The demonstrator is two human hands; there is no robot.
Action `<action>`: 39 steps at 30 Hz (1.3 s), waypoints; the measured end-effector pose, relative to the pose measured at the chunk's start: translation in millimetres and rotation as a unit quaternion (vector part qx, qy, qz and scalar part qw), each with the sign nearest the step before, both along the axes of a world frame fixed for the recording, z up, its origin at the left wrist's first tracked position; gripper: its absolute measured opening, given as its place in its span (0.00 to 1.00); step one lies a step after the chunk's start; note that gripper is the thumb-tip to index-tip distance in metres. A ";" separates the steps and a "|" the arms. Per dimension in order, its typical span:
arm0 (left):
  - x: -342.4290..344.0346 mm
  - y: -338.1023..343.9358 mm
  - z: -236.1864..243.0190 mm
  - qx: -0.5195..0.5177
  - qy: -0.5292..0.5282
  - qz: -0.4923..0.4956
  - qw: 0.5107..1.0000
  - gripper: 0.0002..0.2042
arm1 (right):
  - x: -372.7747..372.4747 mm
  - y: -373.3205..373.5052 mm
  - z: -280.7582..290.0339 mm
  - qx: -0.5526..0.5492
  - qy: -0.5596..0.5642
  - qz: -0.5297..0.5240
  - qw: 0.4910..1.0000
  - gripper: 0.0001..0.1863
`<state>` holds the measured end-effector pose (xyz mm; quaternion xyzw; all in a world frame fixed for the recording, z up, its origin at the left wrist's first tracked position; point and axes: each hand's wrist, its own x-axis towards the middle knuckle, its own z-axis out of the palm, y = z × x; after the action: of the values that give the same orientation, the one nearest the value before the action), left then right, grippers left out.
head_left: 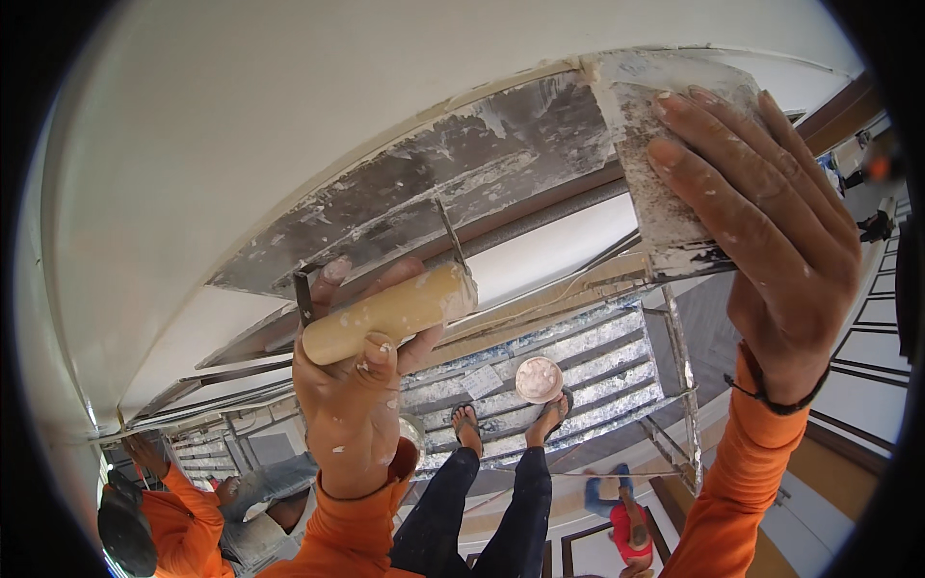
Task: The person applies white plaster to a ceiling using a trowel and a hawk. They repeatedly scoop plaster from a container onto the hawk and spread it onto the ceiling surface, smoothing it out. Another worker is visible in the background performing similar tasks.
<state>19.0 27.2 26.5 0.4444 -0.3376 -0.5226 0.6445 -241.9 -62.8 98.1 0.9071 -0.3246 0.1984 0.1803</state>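
Observation:
My left hand (352,409) is wrapped round the yellow cylindrical handle of a plastering trowel (385,310). Its long metal blade (405,183), smeared with grey and white compound, lies up near the pale curved ceiling surface (289,125). At the blade's right end, my right hand (771,202) grips a flat, compound-coated putty scraper (665,183). The fingers lie stretched along the scraper's face; the thumb is hidden. The scraper overlaps or touches the trowel's end. White compound speckles both hands.
My feet stand on a slatted, paint-splashed scaffold platform (617,361), beside a bucket of pinkish-white compound (539,380). A scaffold post (682,352) rises at right. A co-worker in orange (178,520) is at lower left; a person in red (631,528) is on the floor below.

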 end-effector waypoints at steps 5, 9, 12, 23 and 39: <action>-0.2 -0.5 1.7 0.003 -0.001 -0.002 1.000 0.31 | -5.0 11.2 2.0 0.026 0.004 0.013 1.000 0.19; 2.1 -0.7 -1.0 -0.008 -0.003 -0.022 1.000 0.31 | -2.6 10.2 -9.4 -0.003 -0.014 0.035 0.999 0.19; 2.6 -1.6 -1.3 -0.012 -0.007 -0.017 1.000 0.32 | 4.0 6.8 -9.5 -0.020 -0.001 0.026 0.999 0.20; 2.5 -2.8 -1.1 -0.007 -0.011 -0.008 1.000 0.32 | 47.4 -15.7 -85.3 -0.131 -0.161 0.028 0.978 0.20; 3.7 -0.9 -1.5 -0.003 -0.024 -0.012 1.000 0.32 | 40.2 -8.7 -76.4 -0.084 -0.136 0.020 0.987 0.22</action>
<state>22.7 26.2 25.0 0.4509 -0.3594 -0.5186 0.6313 -201.7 -71.5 21.6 0.8593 -0.3105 0.3502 0.2065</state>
